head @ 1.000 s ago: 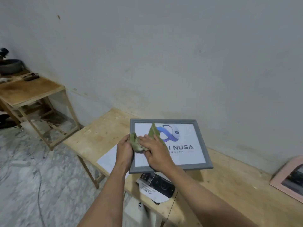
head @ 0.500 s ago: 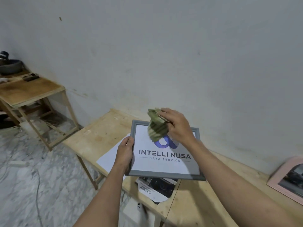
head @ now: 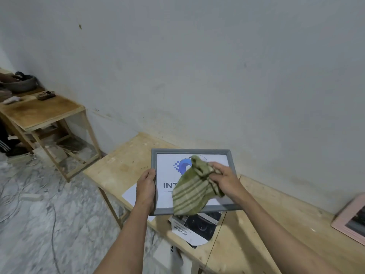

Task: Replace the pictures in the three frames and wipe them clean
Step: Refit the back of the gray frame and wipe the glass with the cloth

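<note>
1. Grey frame is held tilted above the bench, face up to the person, so the glass can be wiped.
2. Left hand clamps the frame's left edge to steady it.
3. Right hand bunches the cloth over the glass; its grip is closed on the cloth.
4. The cloth hides most of the lettering. A pink frame, right of the grey one, is cut off.

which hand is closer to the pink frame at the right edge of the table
Right. The right hand grips the green cloth over the grey frame, on the side toward the pink frame. The left hand holds the grey frame's far edge.
</note>
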{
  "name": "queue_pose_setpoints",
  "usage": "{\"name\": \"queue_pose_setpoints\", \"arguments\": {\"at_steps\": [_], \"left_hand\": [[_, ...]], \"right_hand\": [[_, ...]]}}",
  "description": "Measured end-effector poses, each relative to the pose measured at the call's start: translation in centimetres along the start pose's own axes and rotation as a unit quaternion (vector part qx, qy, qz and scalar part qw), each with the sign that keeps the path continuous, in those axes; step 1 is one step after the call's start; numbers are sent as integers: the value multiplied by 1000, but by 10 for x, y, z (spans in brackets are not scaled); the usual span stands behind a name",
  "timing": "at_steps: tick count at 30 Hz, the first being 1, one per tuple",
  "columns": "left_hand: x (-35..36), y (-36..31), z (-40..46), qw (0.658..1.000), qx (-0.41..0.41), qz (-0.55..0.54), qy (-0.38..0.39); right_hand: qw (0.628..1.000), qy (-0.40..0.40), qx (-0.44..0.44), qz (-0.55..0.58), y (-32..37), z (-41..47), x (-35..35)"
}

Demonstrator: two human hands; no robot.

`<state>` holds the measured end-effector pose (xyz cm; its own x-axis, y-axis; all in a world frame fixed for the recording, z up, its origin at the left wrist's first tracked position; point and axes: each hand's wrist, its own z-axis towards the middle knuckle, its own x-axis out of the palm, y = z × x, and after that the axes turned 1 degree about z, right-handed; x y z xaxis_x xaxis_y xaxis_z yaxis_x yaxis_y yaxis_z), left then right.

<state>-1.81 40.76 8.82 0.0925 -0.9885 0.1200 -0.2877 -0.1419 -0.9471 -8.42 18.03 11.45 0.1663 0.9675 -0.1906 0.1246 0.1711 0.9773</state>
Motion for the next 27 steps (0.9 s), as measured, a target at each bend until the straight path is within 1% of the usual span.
{"name": "queue_pose_setpoints", "arguments": {"at_steps": [1, 2, 3, 4, 5, 7, 9, 13, 15, 16, 18, 20, 23, 24, 25, 27], "left_hand": [[0, 2, -1, 1000, -13, -9, 7], [2, 4, -2, 999, -26, -18, 16], [3, 5, -5, 999, -36, -29, 21], [5, 5, -7, 998, -41, -39, 25], [7, 5, -10, 998, -42, -45, 26], [11, 5, -10, 998, -41, -47, 23], [14, 4, -9, 998, -32, -42, 27], [22, 2, -10, 999, 0, -24, 35], [30, -2, -13, 999, 6, -9, 42], [34, -3, -14, 999, 4, -6, 45], [37, -4, -13, 999, 6, 4, 46], [34, -3, -8, 999, 4, 14, 43], [25, 4, -2, 999, -5, -12, 33], [24, 6, -3, 999, -2, -5, 33], [24, 7, -4, 999, 2, 10, 33], [26, 7, -4, 999, 8, 36, 40]], "right_hand": [[997, -42, -29, -63, 8, 9, -6], [976, -80, -61, -191, 11, 17, -12], [941, -111, -79, -311, 10, 22, -15], [912, -126, -95, -380, 8, 23, -13], [899, -116, -96, -412, 5, 22, -9], [884, -72, -70, -456, -2, 19, 5], [871, -60, -39, -487, -14, 19, 17], [869, -140, -22, -474, -16, 29, 31], [871, -160, -46, -463, -11, 33, 48], [867, -158, -74, -466, -8, 34, 59], [860, -126, -155, -469, -3, 33, 82], [849, -71, -214, -478, -2, 28, 97], [804, 5, -293, -517, -11, 29, 88], [796, 23, -304, -523, -13, 31, 77], [798, 29, -300, -522, -15, 34, 63], [820, 3, -272, -503, -17, 40, 30]]}}
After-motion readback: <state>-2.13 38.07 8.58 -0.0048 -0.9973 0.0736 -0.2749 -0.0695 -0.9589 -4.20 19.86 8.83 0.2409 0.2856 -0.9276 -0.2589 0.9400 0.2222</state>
